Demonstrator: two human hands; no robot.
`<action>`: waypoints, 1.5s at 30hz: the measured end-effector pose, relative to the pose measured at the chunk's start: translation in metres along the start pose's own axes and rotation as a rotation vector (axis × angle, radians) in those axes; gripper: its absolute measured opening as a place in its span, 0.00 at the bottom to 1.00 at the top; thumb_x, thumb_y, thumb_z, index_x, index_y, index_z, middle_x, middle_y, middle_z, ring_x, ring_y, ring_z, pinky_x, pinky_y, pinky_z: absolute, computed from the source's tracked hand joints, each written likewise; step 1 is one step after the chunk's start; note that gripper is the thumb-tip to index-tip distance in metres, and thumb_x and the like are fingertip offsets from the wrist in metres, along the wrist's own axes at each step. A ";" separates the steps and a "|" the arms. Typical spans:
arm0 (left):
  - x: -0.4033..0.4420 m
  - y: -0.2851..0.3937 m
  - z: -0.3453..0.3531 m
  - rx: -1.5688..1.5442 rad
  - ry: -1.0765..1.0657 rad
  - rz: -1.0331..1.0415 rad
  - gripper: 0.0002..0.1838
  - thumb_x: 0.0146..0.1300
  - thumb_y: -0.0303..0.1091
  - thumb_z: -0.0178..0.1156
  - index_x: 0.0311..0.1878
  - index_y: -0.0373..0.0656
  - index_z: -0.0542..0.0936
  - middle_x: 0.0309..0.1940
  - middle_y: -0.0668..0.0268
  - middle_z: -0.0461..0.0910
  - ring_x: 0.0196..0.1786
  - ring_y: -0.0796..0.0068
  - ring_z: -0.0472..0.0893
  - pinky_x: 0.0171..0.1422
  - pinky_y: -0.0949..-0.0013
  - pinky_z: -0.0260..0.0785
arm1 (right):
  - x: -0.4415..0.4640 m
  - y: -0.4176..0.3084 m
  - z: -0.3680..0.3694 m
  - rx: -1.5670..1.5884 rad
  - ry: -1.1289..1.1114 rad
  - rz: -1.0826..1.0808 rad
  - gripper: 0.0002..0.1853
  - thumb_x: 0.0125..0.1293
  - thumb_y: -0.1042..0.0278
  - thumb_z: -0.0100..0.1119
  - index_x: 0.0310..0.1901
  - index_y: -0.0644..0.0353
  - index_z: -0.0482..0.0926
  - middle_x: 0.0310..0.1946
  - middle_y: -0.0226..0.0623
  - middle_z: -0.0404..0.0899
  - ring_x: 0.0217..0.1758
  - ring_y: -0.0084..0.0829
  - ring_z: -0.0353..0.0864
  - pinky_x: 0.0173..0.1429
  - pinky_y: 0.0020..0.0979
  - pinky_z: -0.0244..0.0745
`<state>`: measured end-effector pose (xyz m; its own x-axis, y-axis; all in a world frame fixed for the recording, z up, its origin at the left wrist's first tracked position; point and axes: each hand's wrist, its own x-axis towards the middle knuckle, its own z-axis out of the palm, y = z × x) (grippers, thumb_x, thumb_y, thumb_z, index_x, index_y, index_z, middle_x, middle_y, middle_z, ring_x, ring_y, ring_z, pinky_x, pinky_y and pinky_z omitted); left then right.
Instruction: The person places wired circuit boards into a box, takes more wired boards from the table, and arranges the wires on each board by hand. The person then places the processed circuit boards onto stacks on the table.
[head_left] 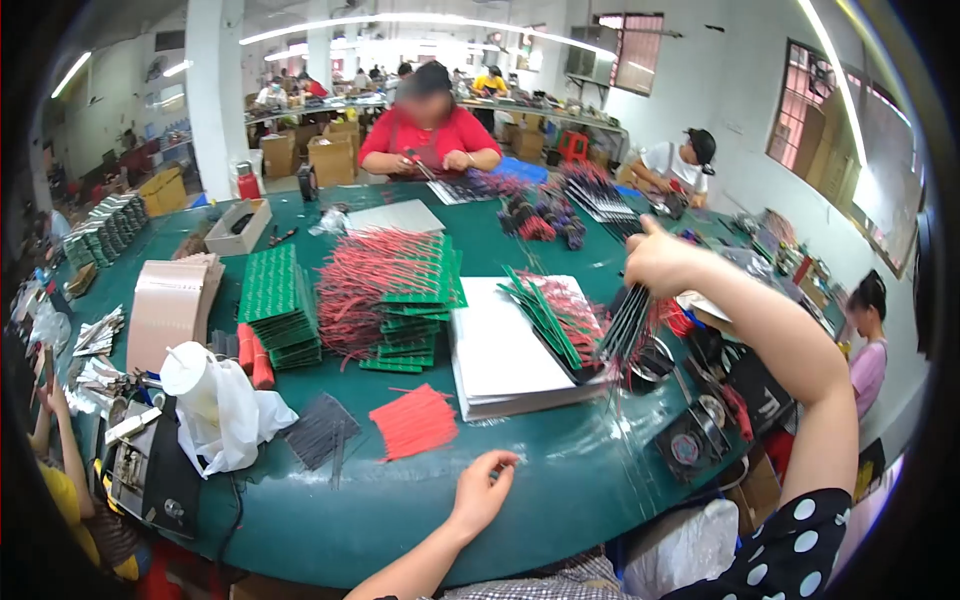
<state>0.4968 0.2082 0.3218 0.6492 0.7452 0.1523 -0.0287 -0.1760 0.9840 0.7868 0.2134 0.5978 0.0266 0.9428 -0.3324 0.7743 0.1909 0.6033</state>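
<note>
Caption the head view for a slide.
Right hand holding a bundle of dark wires above a green worktable, left hand near a pile of red wires.

A white wall [735, 100] fills the upper right of the frame, set with barred windows [638, 58]. A white pillar [216, 110] stands at upper left. Bright strip lights [430, 18] cross the top, above a red stool [573, 147] near a long workbench [565, 116].

Looks like an electronics workshop.
Shows in circuit boards [275, 300], bundled wires [626, 322], strip lights [430, 19] and people [440, 140] at benches [578, 119].
</note>
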 end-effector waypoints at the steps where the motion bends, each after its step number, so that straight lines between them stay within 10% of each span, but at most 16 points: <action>1: 0.002 -0.002 -0.002 0.027 0.008 -0.019 0.08 0.56 0.26 0.53 0.40 0.39 0.76 0.32 0.63 0.77 0.32 0.77 0.76 0.32 0.76 0.68 | 0.025 -0.009 0.008 -0.154 0.040 -0.081 0.10 0.37 0.69 0.61 0.27 0.47 0.81 0.31 0.25 0.76 0.49 0.30 0.68 0.63 0.60 0.44; 12: 0.005 0.001 -0.006 0.161 -0.024 -0.033 0.08 0.57 0.29 0.51 0.39 0.41 0.76 0.34 0.60 0.77 0.33 0.67 0.77 0.37 0.70 0.68 | 0.178 -0.059 0.069 -0.139 0.582 -0.332 0.10 0.51 0.71 0.51 0.35 0.56 0.77 0.44 0.36 0.72 0.55 0.38 0.67 0.60 0.42 0.60; 17: 0.004 -0.005 -0.002 0.116 -0.067 -0.030 0.08 0.57 0.27 0.52 0.40 0.40 0.76 0.32 0.61 0.78 0.33 0.71 0.78 0.37 0.73 0.68 | 0.200 -0.095 -0.013 1.021 0.390 0.264 0.17 0.53 0.59 0.55 0.41 0.60 0.76 0.42 0.45 0.76 0.47 0.40 0.75 0.49 0.35 0.70; 20: 0.006 -0.004 -0.005 0.186 -0.076 -0.048 0.08 0.57 0.27 0.51 0.40 0.40 0.76 0.32 0.61 0.78 0.34 0.72 0.78 0.39 0.73 0.68 | 0.241 -0.112 -0.028 1.179 0.233 0.568 0.26 0.52 0.46 0.57 0.42 0.63 0.77 0.39 0.44 0.78 0.41 0.43 0.78 0.47 0.38 0.71; 24: 0.008 -0.006 -0.008 0.183 -0.029 -0.039 0.08 0.57 0.26 0.50 0.39 0.39 0.76 0.30 0.62 0.78 0.33 0.74 0.78 0.39 0.73 0.68 | 0.268 -0.119 -0.016 1.188 0.389 0.548 0.21 0.53 0.51 0.59 0.37 0.63 0.77 0.35 0.40 0.80 0.34 0.37 0.80 0.42 0.37 0.73; 26: 0.010 -0.009 -0.008 0.171 -0.033 -0.054 0.08 0.57 0.26 0.50 0.39 0.39 0.76 0.29 0.62 0.78 0.33 0.74 0.77 0.39 0.74 0.67 | 0.287 -0.115 -0.002 2.139 0.354 0.319 0.12 0.55 0.59 0.59 0.33 0.60 0.75 0.29 0.34 0.78 0.29 0.27 0.78 0.34 0.29 0.73; 30: 0.014 -0.018 -0.009 0.019 -0.015 -0.059 0.08 0.59 0.27 0.50 0.40 0.38 0.75 0.28 0.64 0.77 0.33 0.76 0.77 0.39 0.76 0.68 | 0.232 -0.116 -0.031 2.496 0.589 -0.057 0.06 0.58 0.67 0.56 0.34 0.57 0.72 0.28 0.28 0.76 0.27 0.20 0.75 0.31 0.21 0.70; 36: 0.029 -0.024 -0.038 -0.991 -0.016 -0.395 0.16 0.63 0.40 0.47 0.49 0.41 0.71 0.39 0.60 0.76 0.38 0.69 0.77 0.40 0.68 0.72 | 0.068 -0.175 -0.003 2.375 0.404 -0.138 0.11 0.58 0.62 0.58 0.39 0.58 0.76 0.26 0.21 0.73 0.24 0.12 0.68 0.26 0.16 0.60; 45: 0.015 0.017 -0.031 -1.280 0.037 -0.469 0.18 0.63 0.44 0.46 0.51 0.43 0.69 0.46 0.63 0.73 0.47 0.66 0.75 0.49 0.64 0.71 | -0.007 -0.254 0.106 2.143 0.174 0.133 0.14 0.62 0.56 0.52 0.30 0.58 0.69 0.19 0.25 0.70 0.20 0.16 0.70 0.19 0.20 0.64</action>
<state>0.4824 0.2364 0.3439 0.7729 0.5896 -0.2347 -0.5044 0.7952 0.3366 0.6567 0.1292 0.3703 0.1800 0.9538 -0.2406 0.1135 -0.2631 -0.9581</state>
